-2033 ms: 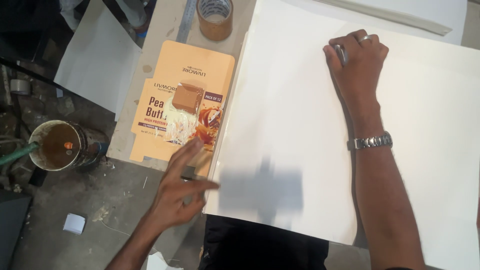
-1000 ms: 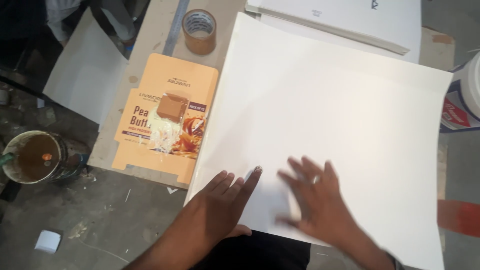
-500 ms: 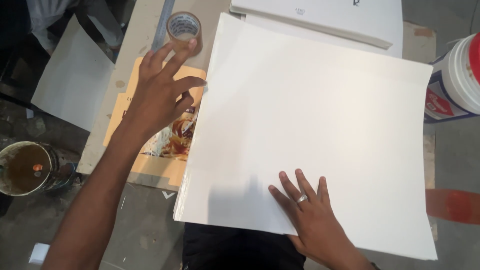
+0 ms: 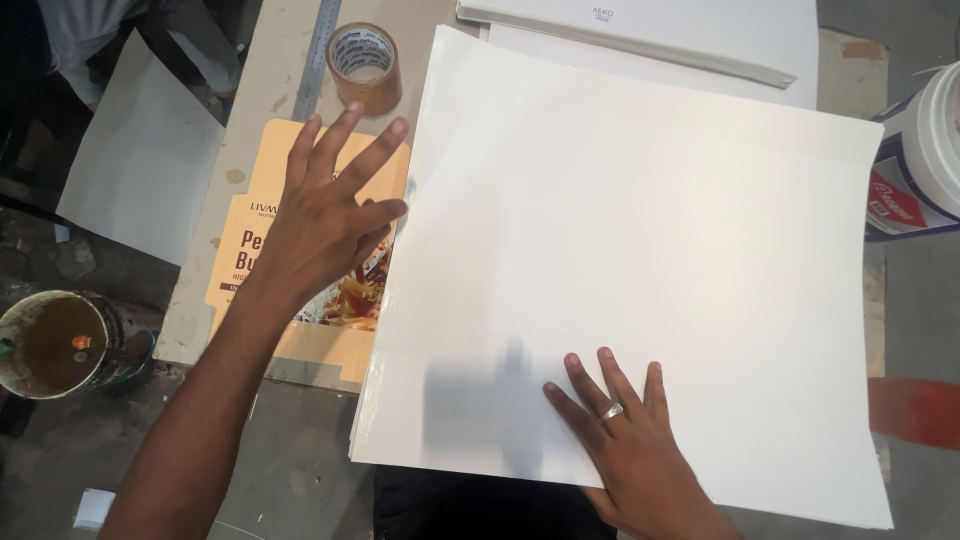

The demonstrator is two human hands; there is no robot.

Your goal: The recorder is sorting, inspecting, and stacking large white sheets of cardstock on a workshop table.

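The right hand (image 4: 630, 440) lies flat, fingers spread, on the near edge of a large white sheet (image 4: 640, 260), a ring on one finger; it grips nothing, only pressing down on the paper. The left hand (image 4: 325, 215) is wide open with fingers fanned, held over an orange flattened carton (image 4: 250, 230) that lies just beside the sheet's left edge; whether the palm touches the carton cannot be told, and it holds nothing.

The white sheet tops a thin stack and covers most of the tabletop (image 4: 270, 90), its near edge overhanging the tabletop's front edge. The carton sits near the tabletop's left edge, its near end reaching the front edge.

Beyond the left hand's fingertips, toward the far left corner, stands a roll of brown tape (image 4: 365, 65), with a metal ruler (image 4: 318, 60) just beside it. At the far edge lies another stack of white boards (image 4: 680, 35). A white bucket (image 4: 925, 150) stands past the tabletop's right edge. On the floor to the left sit a round tin of brown liquid (image 4: 55, 345) and a loose pale sheet (image 4: 140, 160).
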